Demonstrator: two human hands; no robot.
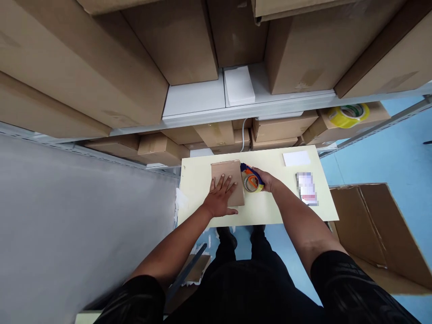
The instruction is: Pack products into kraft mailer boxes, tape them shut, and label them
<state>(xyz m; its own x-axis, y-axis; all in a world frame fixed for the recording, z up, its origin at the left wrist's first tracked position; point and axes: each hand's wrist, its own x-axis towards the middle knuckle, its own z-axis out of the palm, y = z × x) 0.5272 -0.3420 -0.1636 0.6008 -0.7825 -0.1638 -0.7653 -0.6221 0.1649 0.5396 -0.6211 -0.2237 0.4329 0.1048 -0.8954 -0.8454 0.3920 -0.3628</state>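
Observation:
A small brown cardboard box (pixel 228 175) lies on a pale yellow table (pixel 263 211). My left hand (pixel 221 196) rests flat on the box's near half with its fingers spread. My right hand (pixel 266 180) is closed around a blue and orange tape dispenser (pixel 251 179) with a yellowish tape roll. The dispenser touches the box's right edge.
A white slip (pixel 296 158) and a blurred printed item (pixel 307 189) lie on the table's right side. Shelves of large cardboard boxes (pixel 81 67) rise behind, with a yellow tape roll (pixel 349 114) at right. A flattened carton (pixel 378 225) lies on the blue floor.

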